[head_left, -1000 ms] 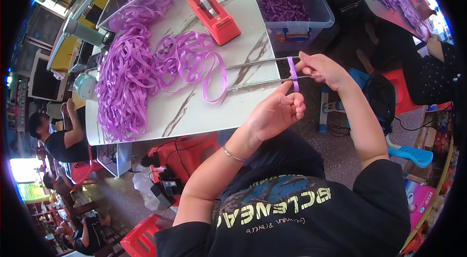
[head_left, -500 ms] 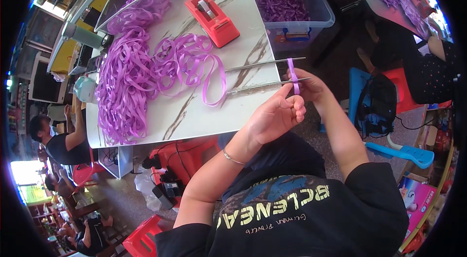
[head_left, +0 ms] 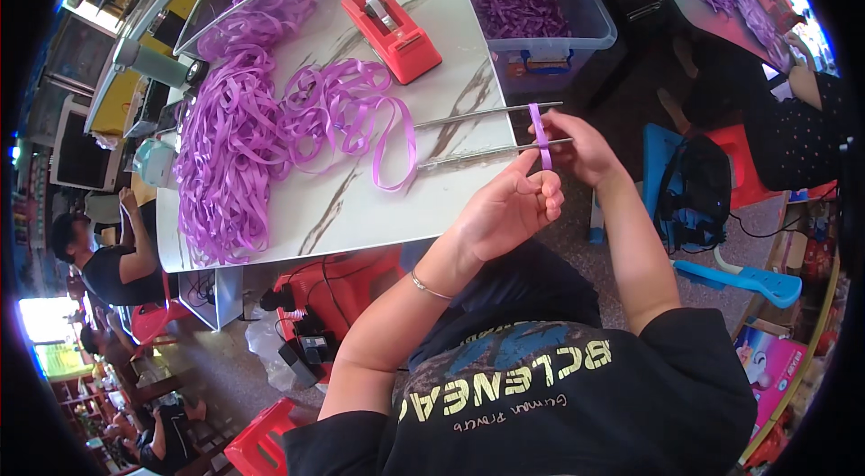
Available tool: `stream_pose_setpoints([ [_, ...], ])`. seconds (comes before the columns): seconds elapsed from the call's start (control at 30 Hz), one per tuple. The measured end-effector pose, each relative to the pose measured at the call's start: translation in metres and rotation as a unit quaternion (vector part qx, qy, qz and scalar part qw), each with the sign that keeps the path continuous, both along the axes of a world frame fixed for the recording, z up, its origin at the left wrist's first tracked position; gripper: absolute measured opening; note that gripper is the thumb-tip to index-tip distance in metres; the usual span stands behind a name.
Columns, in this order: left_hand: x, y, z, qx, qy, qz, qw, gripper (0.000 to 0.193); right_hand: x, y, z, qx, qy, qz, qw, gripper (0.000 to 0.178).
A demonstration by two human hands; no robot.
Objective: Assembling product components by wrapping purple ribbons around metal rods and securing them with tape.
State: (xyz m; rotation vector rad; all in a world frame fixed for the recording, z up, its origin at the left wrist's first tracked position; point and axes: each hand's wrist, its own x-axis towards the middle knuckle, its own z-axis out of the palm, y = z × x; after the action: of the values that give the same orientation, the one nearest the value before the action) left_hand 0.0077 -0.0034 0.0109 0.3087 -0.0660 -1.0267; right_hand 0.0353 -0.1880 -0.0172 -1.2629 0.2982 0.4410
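Observation:
Two thin metal rods (head_left: 478, 117) jut out past the right edge of the table, one farther than the other. A short band of purple ribbon (head_left: 540, 136) spans both rods near their tips. My left hand (head_left: 505, 213) is at the nearer rod, its index fingertip against the ribbon's lower part and its other fingers curled. On the right side of the band, my right hand (head_left: 584, 150) has its fingertips closed on the ribbon between the rods. Part of that grip is hidden behind the ribbon. A loose ribbon loop (head_left: 396, 147) lies on the table beside the rods.
A large purple ribbon heap (head_left: 230, 161) covers the table's left side. A red tape dispenser (head_left: 392, 33) stands behind the rods. A clear plastic bin (head_left: 577, 45) holds short purple pieces beyond the table edge. Another person (head_left: 797, 129) sits at the far right.
My right hand's fingers have moved up and left along the ribbon, between the two rods. My left hand stays at the nearer rod with little change.

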Motion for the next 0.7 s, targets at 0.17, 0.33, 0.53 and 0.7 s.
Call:
stream_pose_setpoints([
  [0.17,0.0,0.0,-0.002,0.011,0.009,0.003,1.0,0.051,-0.011,0.02,0.041,-0.279,-0.176,-0.029,0.943,0.051],
  [0.33,0.0,-0.001,-0.002,-0.001,0.015,0.001,1.0,0.045,-0.008,0.018,0.034,-0.393,-0.17,0.004,0.904,0.031],
  [0.53,0.0,0.0,-0.001,-0.014,0.007,-0.003,1.0,0.042,0.007,-0.012,0.005,0.045,0.038,0.068,0.996,0.021],
  [0.7,-0.001,0.0,-0.002,-0.011,0.009,0.005,1.0,0.052,0.009,-0.013,-0.044,0.224,0.047,0.109,0.967,0.028],
])
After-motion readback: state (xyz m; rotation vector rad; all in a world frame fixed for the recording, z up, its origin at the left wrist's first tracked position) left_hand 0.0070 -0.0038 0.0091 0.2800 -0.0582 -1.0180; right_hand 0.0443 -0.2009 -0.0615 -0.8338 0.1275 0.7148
